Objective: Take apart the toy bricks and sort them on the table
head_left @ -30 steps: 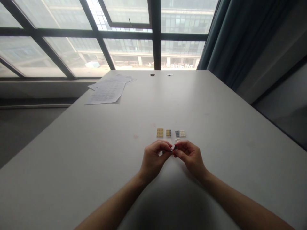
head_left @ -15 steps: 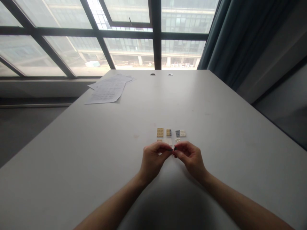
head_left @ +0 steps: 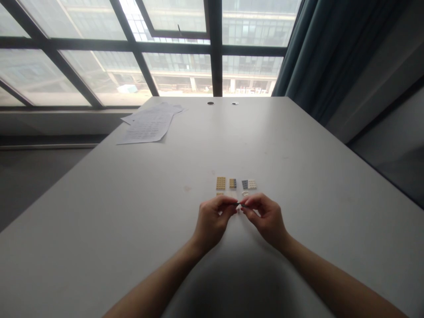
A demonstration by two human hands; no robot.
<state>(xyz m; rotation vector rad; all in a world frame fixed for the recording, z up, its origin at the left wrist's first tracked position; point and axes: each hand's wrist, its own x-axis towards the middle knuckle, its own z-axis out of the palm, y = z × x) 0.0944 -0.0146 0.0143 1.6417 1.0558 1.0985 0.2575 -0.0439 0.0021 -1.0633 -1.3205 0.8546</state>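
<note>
My left hand and my right hand meet fingertip to fingertip just above the table, both closed in a pinch. Between them runs a thin dark grey toy brick piece, gripped from both sides. Whether it is one piece or two touching cannot be told, as the fingers cover its ends. Just beyond lie a tan studded plate, a tan-and-grey plate and a grey-and-white plate. Closer in are a small tan piece, a pale flat piece and a small white piece, the first two partly hidden by my left hand.
Printed paper sheets lie at the far left of the white table. Two round inserts, a dark one and a partly white one, are set near its far edge. Windows stand behind, and a dark curtain hangs at right.
The dark grey parts at my two sets of fingertips had a gap between them; now they form one nearly continuous line. My fingertips have risen slightly, and my right hand has shifted a little right.
</note>
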